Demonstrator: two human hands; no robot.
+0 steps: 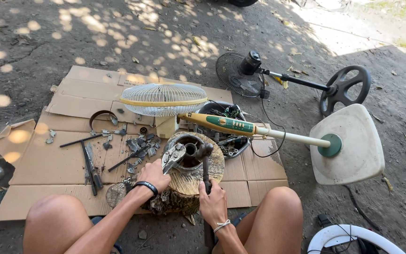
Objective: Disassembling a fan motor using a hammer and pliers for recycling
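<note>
While your left hand [153, 175] closes on the pliers [172, 157], their jaws touch the metal motor housing [190, 151] on the wooden stump [198, 181]. Your right hand [214, 203] wraps fully around the hammer [205, 164] handle, head resting on the housing.

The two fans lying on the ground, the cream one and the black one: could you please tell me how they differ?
The cream fan lies on the cardboard, its pole ending in a broad solid base; the black fan lies farther back on bare dirt, ending in an open ring-shaped base. The cream fan's grille faces sideways near the stump; the black fan's motor housing points up. Both lie tipped over.
</note>
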